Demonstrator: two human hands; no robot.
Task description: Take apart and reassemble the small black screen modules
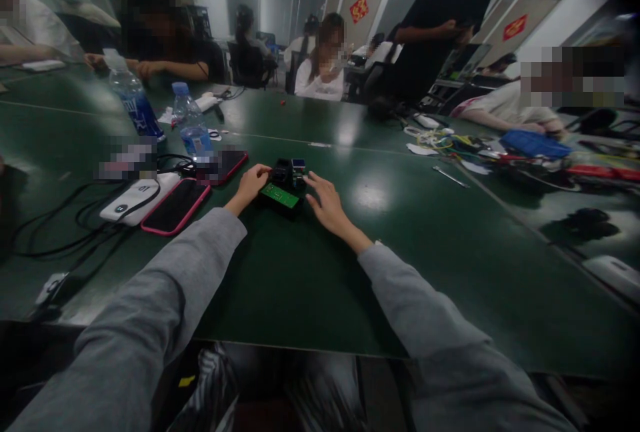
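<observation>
A green circuit board (281,195) rests in a dark, box-like holder on the table, in front of my hands. Just behind it stands a black plastic housing (281,171). My left hand (251,185) has its fingers bent together at the housing's left edge and seems to grip it; the thumb is mostly hidden. Right of the housing is a small module with a screen (299,167), its lower part dark and hard to make out. My right hand (327,205) is open beside this module, fingers stretched and apart, holding nothing.
Left on the green table (320,285) lie a pink-edged phone (176,207), a white power bank (137,197), cables, another phone (233,167) and two water bottles (193,124). Tangled wires (445,142), a blue pouch (535,143) and tweezers (450,177) lie right. Several people sit around.
</observation>
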